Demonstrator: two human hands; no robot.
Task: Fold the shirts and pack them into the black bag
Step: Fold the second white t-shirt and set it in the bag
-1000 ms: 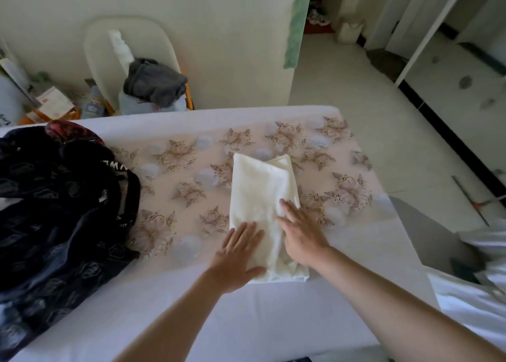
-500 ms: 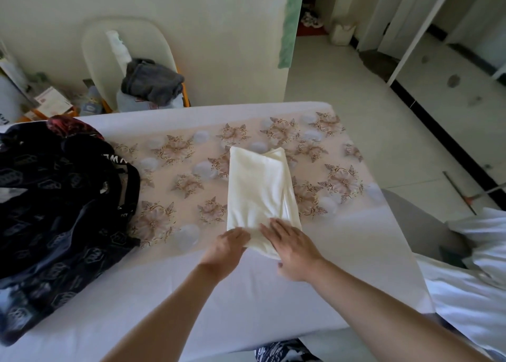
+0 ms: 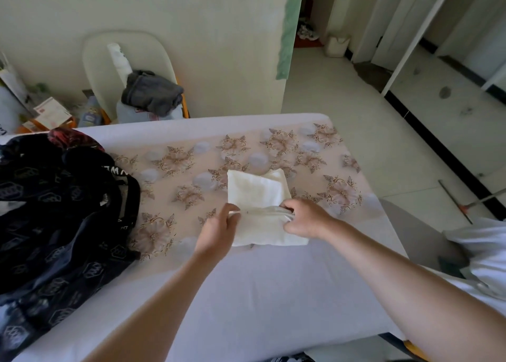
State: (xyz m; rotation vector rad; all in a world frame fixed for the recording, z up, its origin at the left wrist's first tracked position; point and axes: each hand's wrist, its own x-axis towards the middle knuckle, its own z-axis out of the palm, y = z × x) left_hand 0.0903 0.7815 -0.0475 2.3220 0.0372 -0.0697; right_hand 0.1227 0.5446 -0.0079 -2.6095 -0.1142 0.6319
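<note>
Left hand (image 3: 219, 231) and right hand (image 3: 308, 219) each held one end of a raised fold that ran across the cream shirt (image 3: 254, 190). The left hand pinched the fold's left end between thumb and curled fingers. The right hand had its fingers curled round the right end, knuckles up. Between the two hands the fold stood as a bunched ridge, lifted a little off the layer below.

The far part of the shirt lay flat beyond the hands, a narrow folded panel with a second layer showing at its far right corner. The near part lay flat below the hands, its near edge on the plain white part of the tabletop (image 3: 246, 301). The shirt sat right of centre, mostly on the floral cloth (image 3: 178, 160) that covered the far half of the tabletop.

The black bag (image 3: 57, 211), patterned with pale hexagons, slumped on the left side of the tabletop, well apart from the shirt and left of the left hand. Beyond the far edge a pale chair (image 3: 109, 52) held a grey garment (image 3: 153, 93). White clothing (image 3: 484, 249) lay at the right edge of the view, off the tabletop.
</note>
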